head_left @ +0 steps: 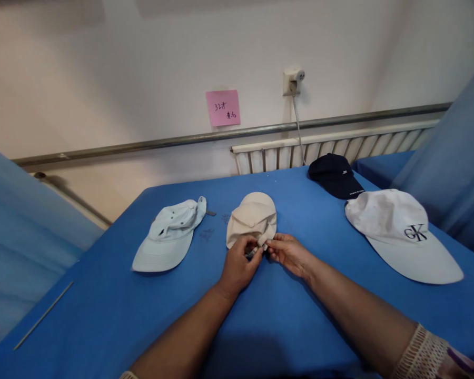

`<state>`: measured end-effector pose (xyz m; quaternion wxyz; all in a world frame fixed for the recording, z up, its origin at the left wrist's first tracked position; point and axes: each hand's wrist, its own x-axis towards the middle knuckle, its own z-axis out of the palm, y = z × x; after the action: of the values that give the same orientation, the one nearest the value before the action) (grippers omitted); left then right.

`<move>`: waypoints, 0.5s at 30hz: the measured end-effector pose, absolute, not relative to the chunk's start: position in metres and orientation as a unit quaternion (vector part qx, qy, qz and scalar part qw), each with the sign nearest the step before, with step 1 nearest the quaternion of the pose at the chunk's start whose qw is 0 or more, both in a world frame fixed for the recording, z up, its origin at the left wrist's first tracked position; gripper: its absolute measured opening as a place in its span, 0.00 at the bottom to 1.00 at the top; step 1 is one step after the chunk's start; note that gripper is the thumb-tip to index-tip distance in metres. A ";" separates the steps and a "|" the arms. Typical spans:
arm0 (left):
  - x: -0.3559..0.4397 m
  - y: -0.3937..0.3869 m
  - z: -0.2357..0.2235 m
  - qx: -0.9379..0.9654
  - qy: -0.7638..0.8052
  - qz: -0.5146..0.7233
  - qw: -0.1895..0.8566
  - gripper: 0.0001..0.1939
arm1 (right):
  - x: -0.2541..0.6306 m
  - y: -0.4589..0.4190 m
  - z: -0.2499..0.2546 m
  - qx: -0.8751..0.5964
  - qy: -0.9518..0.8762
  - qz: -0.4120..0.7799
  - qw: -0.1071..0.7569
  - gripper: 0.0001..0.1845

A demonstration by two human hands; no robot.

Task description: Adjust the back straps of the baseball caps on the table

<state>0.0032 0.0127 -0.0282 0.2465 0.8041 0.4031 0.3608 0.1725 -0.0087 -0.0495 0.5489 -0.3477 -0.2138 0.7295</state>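
A beige baseball cap (253, 213) lies on the blue-covered table with its back edge toward me and its brim at the far side. My left hand (242, 261) pinches the strap at the back of this cap, fingers closed round it. Just to the right, my right hand (286, 253) grips the same strap area between thumb and fingers. The strap's fastening is partly hidden by my fingertips. Both forearms reach in from the near edge.
A pale blue cap (171, 234) lies to the left. At the right are a white cap (398, 226) with black letters and a dark navy cap (334, 173) behind it. A thin stick (43, 316) lies near the left edge. Curtains (11, 247) hang at both sides.
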 end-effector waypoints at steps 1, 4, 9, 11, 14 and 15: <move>0.003 0.013 -0.029 0.802 0.406 0.364 0.243 0.08 | 0.173 -0.009 -0.050 -0.339 -0.213 0.738 0.544 0.13; 0.002 0.016 -0.031 0.801 0.404 0.360 0.255 0.08 | 0.176 -0.008 -0.051 -0.307 -0.205 0.758 0.538 0.12; 0.001 0.019 -0.034 0.804 0.389 0.344 0.291 0.09 | 0.177 -0.006 -0.051 -0.304 -0.187 0.745 0.564 0.11; 0.001 0.018 -0.034 0.801 0.390 0.340 0.299 0.09 | 0.177 -0.007 -0.050 -0.308 -0.203 0.742 0.560 0.11; 0.001 0.019 -0.034 0.799 0.396 0.335 0.304 0.09 | 0.174 -0.010 -0.047 -0.329 -0.233 0.726 0.557 0.13; 0.001 0.019 -0.035 0.797 0.400 0.335 0.302 0.09 | 0.172 -0.011 -0.047 -0.336 -0.245 0.719 0.557 0.14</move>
<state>0.0007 0.0189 -0.0347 0.3024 0.7974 0.4004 0.3353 0.1722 -0.0114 -0.0465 0.5573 -0.3357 -0.2454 0.7187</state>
